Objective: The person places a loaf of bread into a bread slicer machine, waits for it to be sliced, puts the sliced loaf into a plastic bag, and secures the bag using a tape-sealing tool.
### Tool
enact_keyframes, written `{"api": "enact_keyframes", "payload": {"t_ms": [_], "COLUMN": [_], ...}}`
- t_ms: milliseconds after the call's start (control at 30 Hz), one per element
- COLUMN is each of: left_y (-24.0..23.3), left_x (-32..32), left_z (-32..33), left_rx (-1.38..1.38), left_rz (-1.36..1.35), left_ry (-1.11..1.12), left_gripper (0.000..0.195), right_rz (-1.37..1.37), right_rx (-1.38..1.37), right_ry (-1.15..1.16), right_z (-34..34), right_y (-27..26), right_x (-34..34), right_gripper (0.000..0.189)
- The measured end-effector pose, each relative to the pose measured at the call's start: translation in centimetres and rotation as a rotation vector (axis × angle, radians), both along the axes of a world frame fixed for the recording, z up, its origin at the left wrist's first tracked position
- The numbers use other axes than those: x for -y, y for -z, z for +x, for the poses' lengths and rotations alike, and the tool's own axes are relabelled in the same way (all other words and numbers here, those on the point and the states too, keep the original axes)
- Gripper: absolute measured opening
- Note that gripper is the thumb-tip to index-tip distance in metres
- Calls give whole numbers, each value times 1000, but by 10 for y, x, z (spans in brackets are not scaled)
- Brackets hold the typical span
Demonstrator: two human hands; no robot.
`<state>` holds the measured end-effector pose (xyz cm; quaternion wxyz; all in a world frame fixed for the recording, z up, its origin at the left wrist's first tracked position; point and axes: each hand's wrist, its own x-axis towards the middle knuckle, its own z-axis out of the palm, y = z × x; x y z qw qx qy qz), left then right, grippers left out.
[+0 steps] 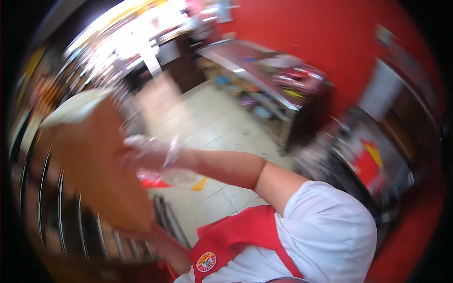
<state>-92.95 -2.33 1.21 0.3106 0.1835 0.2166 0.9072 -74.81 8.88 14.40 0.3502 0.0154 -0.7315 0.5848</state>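
A large brown container (95, 159) with a white top, possibly a cardboard box or paper sack, is raised at the left and blurred by motion. My right hand (136, 155), in a clear plastic glove, grips its near side with the arm stretched across the view. At its lower edge is my left hand (136, 232), mostly hidden and blurred, bearing it from below. Under my right wrist shows some clear plastic (155, 179) with red and yellow parts; whether it is held cannot be told.
A rack with metal rails (62, 212) stands close on the left. Beyond the tiled floor (208, 120), a steel table (244, 67) with wrapped packages (299, 76) lies along the red wall. A dark cabinet (180, 63) is farther back, and a bin-like container (368, 159) stands at right.
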Motion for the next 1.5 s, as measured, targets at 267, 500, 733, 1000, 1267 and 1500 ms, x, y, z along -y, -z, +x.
{"api": "enact_keyframes", "payload": {"t_ms": [267, 500, 733, 1000, 1267, 1500], "left_y": [-73, -181, -368, -378, -147, -62], "left_x": [-102, -112, -131, -86, 33, -21], "left_z": [294, 533, 823, 864, 701, 712], "left_rx": [-266, -410, -565, -1056, -1661, -439], "left_rz": [133, 486, 614, 986, 2290, 1175], "left_ry": [482, 573, 1178, 1829, 1459, 2627], "left_gripper": [57, 52, 55, 64, 57, 22], "right_rz": [209, -55, -297, -367, -340, -368], "right_rx": [472, 577, 530, 473, 534, -265], "right_ry": [998, 1226, 1499, 1720, 1599, 1398], "right_z": [335, 469, 503, 532, 542, 584], "right_y": [9, 23, 23, 68, 23, 77], "right_x": [178, 374, 440, 427, 389, 412], "right_gripper": [58, 44, 39, 24, 15, 28]}}
